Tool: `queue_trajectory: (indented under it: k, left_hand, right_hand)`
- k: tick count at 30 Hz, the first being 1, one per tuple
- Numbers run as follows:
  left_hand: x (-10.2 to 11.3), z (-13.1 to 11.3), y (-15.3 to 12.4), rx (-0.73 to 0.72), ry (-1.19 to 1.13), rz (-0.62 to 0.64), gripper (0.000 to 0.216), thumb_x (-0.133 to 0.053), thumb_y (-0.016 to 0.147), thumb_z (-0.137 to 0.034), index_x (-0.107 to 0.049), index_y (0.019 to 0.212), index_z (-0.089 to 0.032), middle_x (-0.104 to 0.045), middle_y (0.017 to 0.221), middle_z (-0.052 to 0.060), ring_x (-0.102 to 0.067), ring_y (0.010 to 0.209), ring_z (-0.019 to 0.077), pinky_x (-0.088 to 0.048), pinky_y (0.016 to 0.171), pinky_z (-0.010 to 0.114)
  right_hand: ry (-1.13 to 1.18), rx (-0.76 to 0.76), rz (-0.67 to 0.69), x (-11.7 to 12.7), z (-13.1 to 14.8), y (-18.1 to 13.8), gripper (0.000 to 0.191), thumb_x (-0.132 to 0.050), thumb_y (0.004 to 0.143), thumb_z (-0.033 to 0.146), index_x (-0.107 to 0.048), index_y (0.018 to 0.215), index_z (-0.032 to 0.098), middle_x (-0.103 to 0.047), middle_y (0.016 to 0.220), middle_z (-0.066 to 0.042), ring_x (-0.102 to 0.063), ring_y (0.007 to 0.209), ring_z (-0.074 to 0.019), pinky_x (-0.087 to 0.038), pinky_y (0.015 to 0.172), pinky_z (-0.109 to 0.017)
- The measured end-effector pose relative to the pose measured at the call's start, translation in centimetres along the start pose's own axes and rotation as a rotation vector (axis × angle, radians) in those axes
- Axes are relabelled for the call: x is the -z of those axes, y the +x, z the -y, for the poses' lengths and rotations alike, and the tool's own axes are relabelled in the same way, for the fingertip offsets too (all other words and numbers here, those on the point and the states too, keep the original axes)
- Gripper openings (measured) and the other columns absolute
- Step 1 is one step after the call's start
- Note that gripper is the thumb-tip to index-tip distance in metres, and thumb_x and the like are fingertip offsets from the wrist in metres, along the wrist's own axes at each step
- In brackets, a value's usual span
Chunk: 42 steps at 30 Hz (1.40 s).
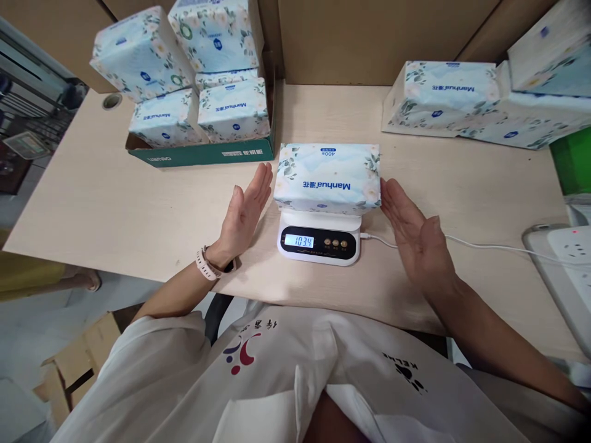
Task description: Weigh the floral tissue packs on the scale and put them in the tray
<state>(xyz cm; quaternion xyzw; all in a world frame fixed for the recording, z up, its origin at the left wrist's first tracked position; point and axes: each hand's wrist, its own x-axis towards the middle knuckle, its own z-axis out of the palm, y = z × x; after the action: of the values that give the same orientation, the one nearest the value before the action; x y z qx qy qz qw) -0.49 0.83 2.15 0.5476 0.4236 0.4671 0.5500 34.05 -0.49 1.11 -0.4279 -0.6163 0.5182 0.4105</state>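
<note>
A floral blue-and-white tissue pack (327, 177) lies on a small white scale (319, 239) whose lit display reads 1034. My left hand (244, 212) is open, palm facing the pack, a little apart from its left end. A pale watch sits on that wrist. On the other side my right hand (410, 231) is also open with flat fingers, its fingertips right at the pack's right end. Neither hand holds anything.
A green-edged cardboard tray (203, 154) at the back left holds several tissue packs. More packs (443, 95) are stacked at the back right. A white cable (480, 246) runs from the scale toward a power strip (570, 246). The light wooden table (115, 203) ends near my body.
</note>
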Motion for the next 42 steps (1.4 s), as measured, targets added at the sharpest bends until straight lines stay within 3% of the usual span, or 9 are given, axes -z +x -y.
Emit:
queue_trajectory:
  k: [15,25,29,34,39,42]
  left_hand:
    - [-0.3,-0.5,0.0,0.008,0.037,-0.011,0.092,-0.033,0.101,-0.097,-0.049,0.172,-0.041,-0.026,0.192,-0.010,-0.008,0.183,0.0327,-0.016,0.151,0.058]
    - [-0.1,-0.2,-0.1,-0.001,0.015,0.020,0.090,-0.030,0.104,-0.094,-0.044,0.175,-0.041,-0.020,0.193,-0.011,0.000,0.183,0.0315,-0.010,0.152,0.057]
    - [-0.2,-0.2,0.0,-0.001,0.011,0.023,0.092,-0.029,0.103,-0.094,-0.042,0.176,-0.040,-0.020,0.193,-0.010,0.000,0.183,0.0311,-0.009,0.152,0.056]
    - [-0.2,-0.2,-0.1,0.016,0.000,0.015,0.093,-0.031,0.103,-0.095,-0.041,0.178,-0.040,-0.018,0.193,-0.011,-0.001,0.183,0.0299,-0.009,0.152,0.054]
    - [0.0,0.6,-0.5,0.031,0.009,0.009,0.087,-0.029,0.108,-0.088,-0.034,0.181,-0.041,-0.018,0.193,-0.010,-0.009,0.183,0.0287,-0.011,0.152,0.055]
    - [-0.1,0.9,-0.5,0.011,0.098,0.042,0.080,-0.030,0.112,-0.082,-0.032,0.182,-0.042,-0.019,0.192,-0.010,-0.006,0.183,0.0289,-0.006,0.152,0.056]
  right_hand:
    - [-0.057,0.023,0.005,0.1,-0.3,0.0,0.082,-0.021,0.106,0.088,-0.038,0.177,0.050,-0.038,0.186,0.015,-0.022,0.180,-0.0272,-0.019,0.153,-0.057]
    - [-0.115,0.104,0.030,0.3,-0.7,-0.4,0.072,-0.014,0.113,0.076,-0.034,0.178,0.051,-0.034,0.187,0.019,-0.023,0.180,-0.0269,-0.023,0.153,-0.057]
    - [-0.102,0.125,0.044,0.4,-1.0,-0.5,0.068,-0.018,0.114,0.074,-0.034,0.177,0.054,-0.033,0.187,0.022,-0.022,0.181,-0.0245,-0.021,0.154,-0.053]
    - [-0.088,0.109,0.054,0.4,-1.1,-0.6,0.066,-0.023,0.114,0.074,-0.033,0.177,0.055,-0.029,0.187,0.025,-0.017,0.182,-0.0238,-0.014,0.155,-0.056]
    - [-0.088,0.098,0.057,0.1,-1.3,-0.5,0.072,-0.032,0.113,0.075,-0.032,0.179,0.049,-0.025,0.190,0.017,-0.016,0.183,-0.0245,-0.010,0.154,-0.053]
    - [-0.133,0.027,0.059,-0.7,-1.4,-0.3,0.078,-0.041,0.108,0.080,-0.033,0.179,0.050,-0.027,0.190,0.014,-0.017,0.182,-0.0288,-0.011,0.152,-0.060]
